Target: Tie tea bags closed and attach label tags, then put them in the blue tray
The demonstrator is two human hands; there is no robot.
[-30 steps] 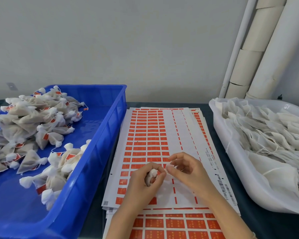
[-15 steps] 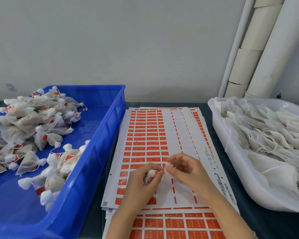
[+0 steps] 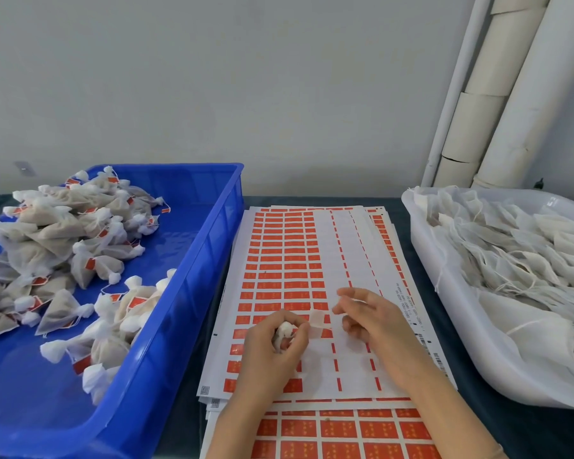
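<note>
Orange label sheets lie stacked on the desk directly under my hands, so a tag is always within reach. My left hand clenches the tea bag, bunching its neck. The right hand curls beside a pale strip; whether it pinches anything, I cannot tell. My blue tray waits alongside, left.

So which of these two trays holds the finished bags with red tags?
The blue tray on the left: its knotted bags carry red tags. The white tub on the right holds flat bags, untagged, strings loose.
</note>
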